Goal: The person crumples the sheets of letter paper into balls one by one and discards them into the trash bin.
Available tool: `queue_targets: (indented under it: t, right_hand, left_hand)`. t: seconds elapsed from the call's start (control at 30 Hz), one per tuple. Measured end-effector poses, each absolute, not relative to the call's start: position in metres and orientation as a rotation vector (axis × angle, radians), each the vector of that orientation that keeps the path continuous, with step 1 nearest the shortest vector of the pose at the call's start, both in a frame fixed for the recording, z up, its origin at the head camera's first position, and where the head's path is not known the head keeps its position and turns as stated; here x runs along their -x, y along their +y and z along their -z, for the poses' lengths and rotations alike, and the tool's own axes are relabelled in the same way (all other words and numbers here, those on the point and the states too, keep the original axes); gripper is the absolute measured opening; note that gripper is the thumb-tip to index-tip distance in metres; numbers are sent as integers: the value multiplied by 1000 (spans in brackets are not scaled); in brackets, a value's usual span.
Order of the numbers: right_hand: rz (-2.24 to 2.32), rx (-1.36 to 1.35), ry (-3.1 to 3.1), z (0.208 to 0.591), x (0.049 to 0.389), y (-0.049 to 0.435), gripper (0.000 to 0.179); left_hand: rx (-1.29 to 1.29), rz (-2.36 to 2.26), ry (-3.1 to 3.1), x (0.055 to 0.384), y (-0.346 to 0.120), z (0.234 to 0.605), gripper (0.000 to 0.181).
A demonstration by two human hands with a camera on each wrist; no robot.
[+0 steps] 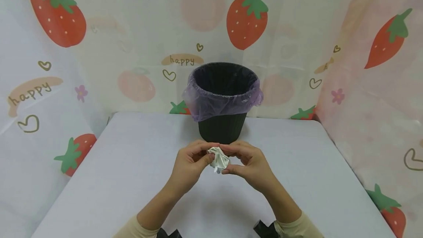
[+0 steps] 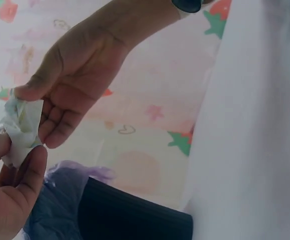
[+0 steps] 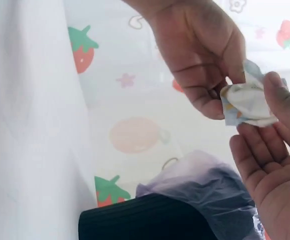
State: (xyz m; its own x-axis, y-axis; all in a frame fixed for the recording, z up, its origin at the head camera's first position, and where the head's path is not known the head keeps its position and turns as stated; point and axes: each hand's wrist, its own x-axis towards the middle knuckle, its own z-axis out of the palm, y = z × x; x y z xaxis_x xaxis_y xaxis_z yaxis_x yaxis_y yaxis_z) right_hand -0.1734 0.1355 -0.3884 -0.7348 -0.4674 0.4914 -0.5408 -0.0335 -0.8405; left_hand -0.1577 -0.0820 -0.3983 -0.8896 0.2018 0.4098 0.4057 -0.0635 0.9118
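A small crumpled wrapper is between the two hands, in front of the bin and above the table. It looks shiny and silvery white in the head view; blue and orange print shows on the wrapper in the right wrist view. The left hand pinches it, thumb on its near side and fingers behind. From the other side the right hand holds it between thumb and fingers. Both hands' fingertips meet over its top edge in the head view.
A black waste bin stands at the back of the table, with a purple bag folded over its rim. White cloth covers the table. Strawberry-printed curtains enclose the back and both sides.
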Motion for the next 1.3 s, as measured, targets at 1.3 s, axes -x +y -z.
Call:
queue_targets:
  t: [1.3]
  right_hand:
    - [-1301,-1148,-2106,401,179,124,71]
  left_hand:
    - [393,2480,-1793,168,-83,399,24]
